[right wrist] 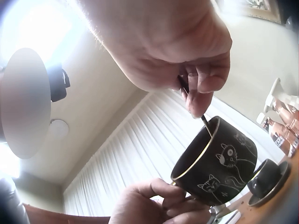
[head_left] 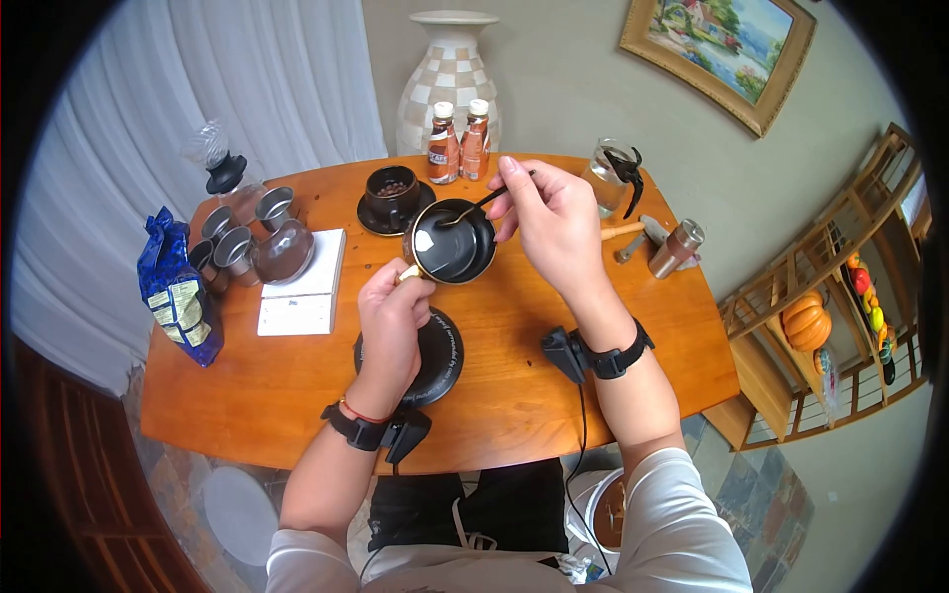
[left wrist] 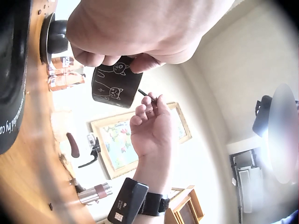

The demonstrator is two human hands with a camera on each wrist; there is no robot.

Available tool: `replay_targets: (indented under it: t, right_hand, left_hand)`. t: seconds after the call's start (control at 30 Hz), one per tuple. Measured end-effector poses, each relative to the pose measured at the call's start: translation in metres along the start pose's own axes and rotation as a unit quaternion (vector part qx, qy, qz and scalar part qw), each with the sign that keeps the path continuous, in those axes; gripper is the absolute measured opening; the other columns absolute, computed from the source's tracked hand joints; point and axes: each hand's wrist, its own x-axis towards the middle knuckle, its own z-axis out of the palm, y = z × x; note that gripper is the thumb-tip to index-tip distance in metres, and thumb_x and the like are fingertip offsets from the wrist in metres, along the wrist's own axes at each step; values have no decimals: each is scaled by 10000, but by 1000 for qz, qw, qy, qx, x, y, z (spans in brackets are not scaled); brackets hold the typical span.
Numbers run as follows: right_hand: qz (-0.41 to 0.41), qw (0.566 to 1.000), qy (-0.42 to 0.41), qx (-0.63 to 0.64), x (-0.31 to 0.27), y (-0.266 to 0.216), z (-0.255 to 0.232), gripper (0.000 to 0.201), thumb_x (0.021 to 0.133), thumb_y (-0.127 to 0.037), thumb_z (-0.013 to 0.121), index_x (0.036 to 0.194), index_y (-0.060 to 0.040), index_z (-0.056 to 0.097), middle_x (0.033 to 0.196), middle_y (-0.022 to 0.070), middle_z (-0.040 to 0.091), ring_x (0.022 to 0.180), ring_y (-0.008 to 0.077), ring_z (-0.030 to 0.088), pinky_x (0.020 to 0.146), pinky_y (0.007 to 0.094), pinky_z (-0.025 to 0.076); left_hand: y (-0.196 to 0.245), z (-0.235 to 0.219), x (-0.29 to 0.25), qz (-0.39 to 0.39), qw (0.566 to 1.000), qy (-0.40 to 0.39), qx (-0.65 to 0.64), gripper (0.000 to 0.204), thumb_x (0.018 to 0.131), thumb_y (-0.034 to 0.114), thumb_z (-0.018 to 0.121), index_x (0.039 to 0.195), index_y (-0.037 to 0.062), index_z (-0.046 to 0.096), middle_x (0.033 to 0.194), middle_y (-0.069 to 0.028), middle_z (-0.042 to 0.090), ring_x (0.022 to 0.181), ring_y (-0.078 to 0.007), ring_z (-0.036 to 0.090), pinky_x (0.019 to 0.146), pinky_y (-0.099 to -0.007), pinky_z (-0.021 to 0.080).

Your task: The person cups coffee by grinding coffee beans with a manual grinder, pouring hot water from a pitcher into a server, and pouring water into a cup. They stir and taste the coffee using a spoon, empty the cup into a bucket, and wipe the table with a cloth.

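Above the table, my left hand (head_left: pixel 393 314) grips the handle of a black cup (head_left: pixel 478 259) with a gold rim. White line drawings of cats run around the cup (right wrist: pixel 223 165) in the right wrist view. Its mouth tilts towards the head camera, and a bright reflection shows inside. My right hand (head_left: pixel 556 222) pinches the thin dark handle of a spoon (head_left: pixel 486 202), whose lower end reaches into the cup. Beneath my left hand lies a round black saucer (head_left: pixel 444 361) with white lettering, partly covered by that hand.
Behind stands a second black cup (head_left: pixel 393 210) of coffee beans on a saucer. To the left are a white scale (head_left: pixel 301 308), metal cups (head_left: pixel 235 249) and a blue bag (head_left: pixel 170 287). Bottles (head_left: pixel 443 148), a glass pitcher (head_left: pixel 605 178) and a metal grinder (head_left: pixel 676 249) stand back and right.
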Motion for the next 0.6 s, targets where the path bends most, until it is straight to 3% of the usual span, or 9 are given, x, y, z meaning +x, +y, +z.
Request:
replay_targets:
  t: [0.17, 0.2, 0.23, 0.3, 0.33, 0.4, 0.53, 0.6]
  right_hand:
    - [-14, 994, -30, -103, -4, 1, -2, 257, 1059, -199, 546, 1006, 14, 679, 743, 78, 688, 563, 131, 646, 542, 294, 505]
    - [3, 990, -37, -136, -5, -2, -1, 235, 1054, -171, 532, 1018, 17, 667, 771, 110, 697, 625, 195, 682, 608, 340, 533]
    - [1, 990, -40, -137, -5, 0, -1, 235, 1054, -171, 532, 1018, 17, 667, 771, 110, 697, 625, 195, 682, 608, 340, 533]
    - [-72, 972, -34, -221, -6, 7, 0, 217, 1043, -147, 532, 994, 21, 660, 806, 155, 702, 726, 283, 703, 680, 377, 547]
    - [-73, 972, -35, -222, -7, 7, 1, 217, 1043, -147, 532, 994, 21, 660, 806, 155, 702, 726, 283, 703, 680, 377, 547]
    - [-108, 950, -37, -292, -9, 4, 4, 206, 1033, -128, 519, 982, 18, 655, 861, 205, 702, 838, 380, 691, 750, 440, 546]
    - [-102, 935, -64, -333, -2, -9, 5, 231, 1033, -137, 504, 956, 18, 656, 860, 226, 700, 850, 429, 677, 766, 484, 539]
    - [-39, 931, -101, -349, 1, -17, 3, 256, 1032, -153, 499, 933, 21, 659, 846, 239, 698, 856, 454, 668, 783, 514, 531]
  left_hand:
    - [-2, -2, 6, -4, 1000, 13, 13, 216, 870, -41, 576, 765, 111, 464, 663, 60, 415, 503, -26, 306, 464, -223, 218]
    - [-2, -3, 7, 0, 1000, 15, 10, 216, 870, -41, 576, 765, 111, 464, 663, 60, 415, 503, -26, 306, 464, -223, 218]
    - [-3, -3, 7, 1, 1000, 18, 16, 182, 872, -26, 583, 768, 103, 506, 659, 77, 409, 523, -12, 317, 470, -218, 221]
    - [-4, -1, 6, 1, 1000, 23, 20, 153, 875, -10, 590, 771, 95, 549, 656, 95, 404, 544, 2, 327, 476, -213, 223]
    - [-4, 1, 6, 4, 999, 33, 38, 147, 888, 7, 597, 776, 93, 555, 653, 97, 400, 541, 4, 327, 473, -213, 223]
    - [-4, 3, 5, 6, 998, 41, 54, 143, 901, 24, 604, 781, 90, 561, 650, 99, 396, 538, 6, 327, 471, -214, 222]
    - [-4, 0, 5, 6, 999, 33, 38, 171, 953, 88, 607, 788, 95, 563, 642, 102, 388, 521, 4, 315, 464, -214, 219]
    - [-3, 0, 4, 4, 999, 25, 28, 182, 973, 112, 607, 797, 99, 560, 639, 102, 383, 515, 3, 308, 462, -212, 218]
